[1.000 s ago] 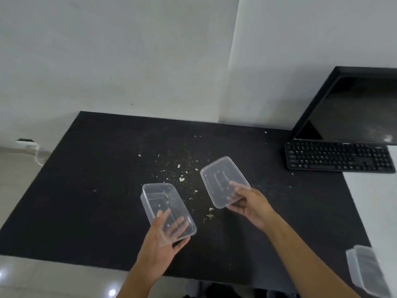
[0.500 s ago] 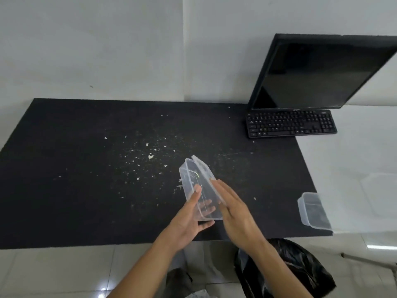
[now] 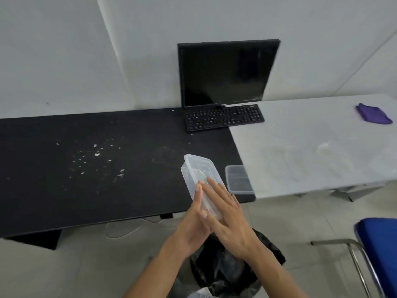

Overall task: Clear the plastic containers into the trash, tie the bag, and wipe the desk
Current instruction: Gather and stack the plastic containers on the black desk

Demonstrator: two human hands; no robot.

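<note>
Two clear plastic containers (image 3: 198, 175) are pressed together and held tilted between my palms, above the black desk's (image 3: 86, 190) front right edge. My left hand (image 3: 194, 220) holds their left side and my right hand (image 3: 227, 216) lies flat on their right side. Another clear container (image 3: 238, 179) rests on the desk's right corner. A black trash bag (image 3: 227, 272) stands open on the floor right below my hands. Pale crumbs (image 3: 97, 162) are scattered over the desk's middle. A purple cloth (image 3: 373, 115) lies far right on the white table (image 3: 311, 147).
A black monitor (image 3: 225, 72) and keyboard (image 3: 223, 117) stand at the back where the two tables meet. A blue chair (image 3: 378, 254) with a metal frame stands at the lower right. Grey tiled floor (image 3: 64, 265) lies in front of the desk.
The two containers, held apart a second ago, are now stacked between both hands. They have moved right, over the desk edge above the trash bag, and my view has swung right.
</note>
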